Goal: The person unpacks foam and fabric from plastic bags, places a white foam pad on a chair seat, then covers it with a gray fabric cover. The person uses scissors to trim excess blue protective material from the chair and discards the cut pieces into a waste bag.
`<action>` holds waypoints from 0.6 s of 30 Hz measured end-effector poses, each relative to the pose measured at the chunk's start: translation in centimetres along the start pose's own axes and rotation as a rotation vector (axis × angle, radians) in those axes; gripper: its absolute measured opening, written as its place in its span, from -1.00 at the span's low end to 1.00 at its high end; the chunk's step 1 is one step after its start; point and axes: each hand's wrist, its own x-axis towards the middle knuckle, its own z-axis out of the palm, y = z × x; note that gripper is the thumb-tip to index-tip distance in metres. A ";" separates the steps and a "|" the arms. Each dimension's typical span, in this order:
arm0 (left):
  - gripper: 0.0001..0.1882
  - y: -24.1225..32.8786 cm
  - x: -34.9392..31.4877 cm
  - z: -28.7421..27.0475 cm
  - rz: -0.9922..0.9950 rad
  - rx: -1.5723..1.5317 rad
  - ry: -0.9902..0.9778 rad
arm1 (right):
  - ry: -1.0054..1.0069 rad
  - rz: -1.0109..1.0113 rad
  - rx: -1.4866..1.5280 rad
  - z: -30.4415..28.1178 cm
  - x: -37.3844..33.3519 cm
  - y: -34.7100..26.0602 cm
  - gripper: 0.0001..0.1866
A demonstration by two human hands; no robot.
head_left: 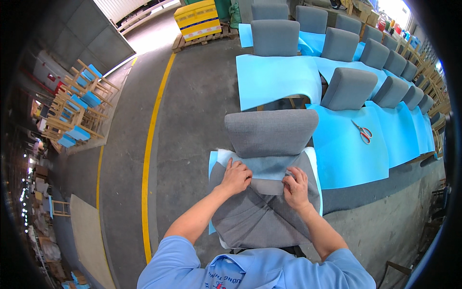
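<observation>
A chair with a grey upholstered backrest [272,132] stands right in front of me. Over its seat lies a loose grey fabric cover [262,216], creased and partly folded back, with light blue sheet foam [269,168] showing between it and the backrest. At the left of the folded edge, my left hand [236,176] has its fingers curled on the cloth. My right hand [295,188] pinches the same edge on the right, thumb and fingers together. The undersides of both hands' grips are partly hidden.
Several chairs with grey backrests [350,89] and blue foam sheets [349,149] on their seats stand in rows ahead and right. Red-handled scissors [363,132] lie on the nearest sheet. Stacked wooden chair frames [77,106] are at left; a yellow box [197,20] sits on a pallet ahead.
</observation>
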 end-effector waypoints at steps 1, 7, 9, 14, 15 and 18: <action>-0.85 -0.1 0.1 -0.4 -0.027 -0.072 -0.053 | -0.040 -0.054 0.010 -0.4 0.6 0.0 -0.77; -0.89 0.6 1.1 -1.2 -0.107 -0.352 -0.067 | -0.304 -0.211 0.124 -1.8 2.9 3.6 -0.71; -0.86 0.4 1.8 -0.6 -0.135 -0.373 -0.032 | -0.381 -0.161 0.109 -0.9 3.6 5.2 -0.76; -0.69 -1.2 6.0 3.4 -0.383 -0.109 -0.106 | -0.332 -0.047 -0.026 4.4 7.6 8.1 -0.78; -0.68 -1.6 6.2 3.9 -0.396 -0.089 -0.085 | -0.294 -0.054 0.003 5.0 8.0 8.5 -0.75; -0.64 -2.9 4.7 3.5 -0.424 -0.124 -0.204 | -0.725 0.279 0.172 4.2 8.4 8.3 -0.71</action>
